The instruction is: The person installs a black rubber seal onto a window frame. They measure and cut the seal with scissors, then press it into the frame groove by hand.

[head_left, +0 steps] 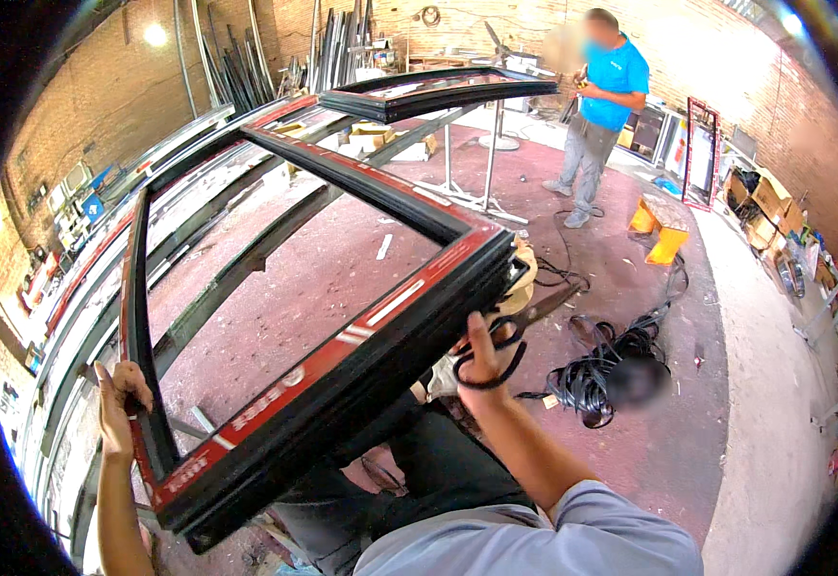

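A large black window frame (342, 336) with red protective film on its face lies tilted in front of me, its near edge over my lap. My left hand (119, 403) is closed around the frame's left side near the near corner. My right hand (482, 357) is beside the frame's near right edge, with black loops (513, 365) like scissor handles around its fingers. Any blades are hidden or cannot be told apart. Behind the right hand, a pale tan thing (522, 278) shows past the frame's corner.
Metal rails (217, 307) run under the frame. A second black frame (438, 94) lies beyond it. A person in a blue shirt (620, 82) stands at the far right. On the floor are a coil of black strip (596, 370) and a yellow stand (667, 242). Boxes (772, 200) line the right wall.
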Tool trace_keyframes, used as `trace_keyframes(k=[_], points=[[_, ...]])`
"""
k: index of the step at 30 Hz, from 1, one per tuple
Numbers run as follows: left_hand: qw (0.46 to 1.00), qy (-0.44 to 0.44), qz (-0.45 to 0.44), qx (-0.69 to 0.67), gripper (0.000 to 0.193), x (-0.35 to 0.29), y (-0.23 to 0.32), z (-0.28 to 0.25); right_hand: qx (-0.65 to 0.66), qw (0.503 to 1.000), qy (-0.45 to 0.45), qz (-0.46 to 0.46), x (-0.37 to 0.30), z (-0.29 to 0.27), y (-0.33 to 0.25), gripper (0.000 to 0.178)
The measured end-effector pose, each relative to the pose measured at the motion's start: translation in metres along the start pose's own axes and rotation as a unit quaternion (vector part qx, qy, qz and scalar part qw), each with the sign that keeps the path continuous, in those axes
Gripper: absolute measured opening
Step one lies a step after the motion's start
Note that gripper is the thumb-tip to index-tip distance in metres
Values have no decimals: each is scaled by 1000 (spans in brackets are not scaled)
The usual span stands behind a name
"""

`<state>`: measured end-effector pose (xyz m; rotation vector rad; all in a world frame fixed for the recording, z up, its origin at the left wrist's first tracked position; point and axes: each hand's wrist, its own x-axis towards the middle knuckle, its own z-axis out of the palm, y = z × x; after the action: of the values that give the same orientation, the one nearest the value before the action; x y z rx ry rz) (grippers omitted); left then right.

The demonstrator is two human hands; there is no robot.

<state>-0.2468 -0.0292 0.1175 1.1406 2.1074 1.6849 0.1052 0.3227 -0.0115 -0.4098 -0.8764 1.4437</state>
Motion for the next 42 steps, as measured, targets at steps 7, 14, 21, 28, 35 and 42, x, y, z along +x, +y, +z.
trace_keyframes(k=[7,14,21,28,35,42], points=[[996,-8,14,85,72,-20,62,131,21,1000,14,-9,135,-48,5,21],[920,-119,288,240,64,27,70,149,-26,999,-2,39,102,-33,-23,23],[949,-60,188,245,63,134,-12,61,-39,998,-30,45,20,-17,-31,30],[948,-37,210,235,63,147,-19,67,-173,984,-42,-27,6,-22,-35,24],[932,38,181,311,54,122,-30,51,-90,993,-61,40,3,-22,-53,11],[908,17,181,377,62,68,28,88,-47,995,-77,-36,35,-67,-53,13]])
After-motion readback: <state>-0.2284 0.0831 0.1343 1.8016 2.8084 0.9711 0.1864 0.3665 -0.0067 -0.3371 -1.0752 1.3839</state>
